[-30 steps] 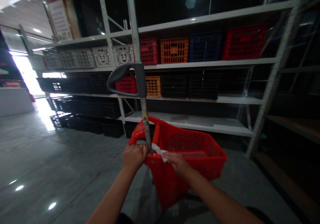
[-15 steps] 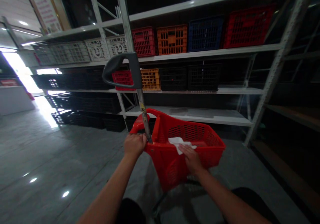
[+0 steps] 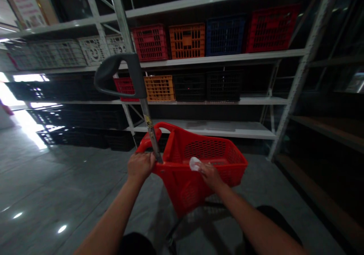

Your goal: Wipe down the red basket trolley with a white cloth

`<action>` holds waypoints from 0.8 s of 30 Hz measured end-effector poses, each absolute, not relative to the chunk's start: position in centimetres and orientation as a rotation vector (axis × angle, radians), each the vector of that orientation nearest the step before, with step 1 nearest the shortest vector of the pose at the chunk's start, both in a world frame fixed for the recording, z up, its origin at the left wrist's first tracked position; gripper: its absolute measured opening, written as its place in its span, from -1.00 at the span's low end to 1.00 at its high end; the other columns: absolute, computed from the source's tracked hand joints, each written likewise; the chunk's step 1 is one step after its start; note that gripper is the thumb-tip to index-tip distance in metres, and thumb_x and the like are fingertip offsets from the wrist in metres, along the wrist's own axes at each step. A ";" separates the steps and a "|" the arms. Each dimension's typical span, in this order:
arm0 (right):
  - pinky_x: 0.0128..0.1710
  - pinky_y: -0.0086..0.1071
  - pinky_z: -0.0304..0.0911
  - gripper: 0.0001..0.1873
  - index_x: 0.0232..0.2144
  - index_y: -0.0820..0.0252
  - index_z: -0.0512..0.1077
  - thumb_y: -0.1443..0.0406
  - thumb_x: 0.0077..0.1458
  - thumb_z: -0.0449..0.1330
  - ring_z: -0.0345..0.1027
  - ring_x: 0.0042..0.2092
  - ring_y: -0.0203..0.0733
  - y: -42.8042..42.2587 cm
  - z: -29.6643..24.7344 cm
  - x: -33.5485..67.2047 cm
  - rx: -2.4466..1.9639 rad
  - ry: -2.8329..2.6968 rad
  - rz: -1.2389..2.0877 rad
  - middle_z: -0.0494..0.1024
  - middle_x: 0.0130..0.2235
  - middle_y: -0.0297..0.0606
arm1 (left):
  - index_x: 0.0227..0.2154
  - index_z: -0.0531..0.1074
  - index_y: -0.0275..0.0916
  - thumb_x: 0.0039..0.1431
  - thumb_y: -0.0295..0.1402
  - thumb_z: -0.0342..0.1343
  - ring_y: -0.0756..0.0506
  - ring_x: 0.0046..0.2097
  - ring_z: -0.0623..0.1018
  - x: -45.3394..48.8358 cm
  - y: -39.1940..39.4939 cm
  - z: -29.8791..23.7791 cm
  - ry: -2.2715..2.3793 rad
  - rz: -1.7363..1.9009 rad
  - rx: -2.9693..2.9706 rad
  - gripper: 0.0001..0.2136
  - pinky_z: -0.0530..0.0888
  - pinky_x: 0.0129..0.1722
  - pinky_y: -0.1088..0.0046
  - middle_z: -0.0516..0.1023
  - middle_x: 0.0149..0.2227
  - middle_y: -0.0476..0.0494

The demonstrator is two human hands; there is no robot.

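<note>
A red plastic shopping cart (image 3: 184, 179) stands on the floor in front of me. My left hand (image 3: 140, 166) is closed around the cart's red handle (image 3: 146, 142), close to the foot of a metal pole (image 3: 151, 131). That pole rises from the cart and carries a dark grey loop grip (image 3: 136, 74). On the near rim of the basket, my right hand (image 3: 209, 174) pinches a crumpled white cloth or tissue (image 3: 194, 163). Perforated walls surround the basket, and its near side is partly hidden by my right hand.
Behind the cart runs a white metal shelf rack (image 3: 222, 129). It bears an orange crate (image 3: 187, 40), a blue crate (image 3: 225, 35), a red crate (image 3: 271, 28) and several black and white ones. A second dark shelf (image 3: 327, 126) stands on the right. Grey floor (image 3: 71, 186) spreads to the left.
The white cloth, spread over the rim before, is now bunched in my right fingers. My right hand sits slightly farther left along the rim. My left hand keeps its hold while the view shifts.
</note>
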State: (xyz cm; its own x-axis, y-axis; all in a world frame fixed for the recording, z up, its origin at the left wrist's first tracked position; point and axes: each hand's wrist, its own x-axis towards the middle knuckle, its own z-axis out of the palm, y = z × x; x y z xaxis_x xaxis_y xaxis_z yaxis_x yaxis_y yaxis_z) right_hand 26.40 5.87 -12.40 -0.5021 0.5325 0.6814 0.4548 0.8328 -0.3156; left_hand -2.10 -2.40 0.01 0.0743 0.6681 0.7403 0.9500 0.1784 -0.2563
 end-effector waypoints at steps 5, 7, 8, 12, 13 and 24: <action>0.05 -0.06 0.09 -0.68 -0.22 0.21 0.41 0.48 -0.01 0.00 0.24 0.02 -0.08 7.1 -14.6 32.7 -0.823 -2.107 -0.009 0.43 -0.04 -0.10 | -0.64 0.44 -0.27 0.16 -0.23 -0.24 -0.13 -0.46 0.47 -1.9 -1.9 -0.1 -1.677 -0.452 -1.560 -0.56 0.22 -0.38 0.37 0.49 -0.61 -0.18; 0.04 -0.10 0.10 -0.78 -0.37 0.17 0.44 0.47 0.01 0.02 0.26 0.00 -0.12 6.5 -13.4 30.5 -0.767 -2.106 0.035 0.46 -0.07 -0.15 | -0.65 0.44 -0.26 0.16 -0.22 -0.25 -0.13 -0.45 0.47 -1.9 -1.7 -0.3 -1.690 -0.465 -1.554 -0.55 0.22 -0.38 0.37 0.50 -0.60 -0.19; 0.03 -0.15 0.11 -0.80 -0.42 0.17 0.43 0.46 0.02 0.03 0.27 -0.01 -0.14 6.0 -12.4 28.5 -0.718 -2.112 0.068 0.47 -0.08 -0.17 | -0.65 0.44 -0.26 0.16 -0.23 -0.25 -0.13 -0.45 0.47 -1.8 -1.6 -0.3 -1.695 -0.467 -1.552 -0.55 0.22 -0.38 0.38 0.50 -0.59 -0.19; -0.03 -0.36 0.17 -0.92 -0.39 0.19 0.40 0.37 0.06 0.10 0.30 -0.07 -0.24 4.2 -8.3 19.4 -0.573 -2.156 0.154 0.49 -0.16 -0.21 | -0.66 0.43 -0.26 0.15 -0.23 -0.24 -0.11 -0.46 0.46 -2.0 -1.5 -0.3 -1.691 -0.445 -1.555 -0.57 0.21 -0.38 0.39 0.51 -0.58 -0.17; -0.07 -0.40 0.19 -0.93 -0.38 0.20 0.40 0.36 0.07 0.10 0.33 -0.12 -0.26 4.0 -7.5 17.8 -0.570 -2.182 0.171 0.50 -0.22 -0.24 | -0.66 0.42 -0.26 0.15 -0.22 -0.24 -0.10 -0.46 0.46 -2.2 -1.5 -0.2 -1.686 -0.439 -1.556 -0.56 0.21 -0.38 0.40 0.51 -0.58 -0.16; -0.22 -0.39 0.23 -0.81 -0.22 0.20 0.37 0.38 0.08 0.05 0.38 -0.21 -0.21 8.3 -11.0 32.6 -1.010 -2.331 0.214 0.51 -0.24 -0.19 | -0.63 0.42 -0.36 0.16 -0.16 -0.37 0.07 -0.44 0.28 -6.4 -0.3 -0.1 -1.673 -0.446 -1.653 -0.45 0.11 -0.32 0.53 0.35 -0.59 0.00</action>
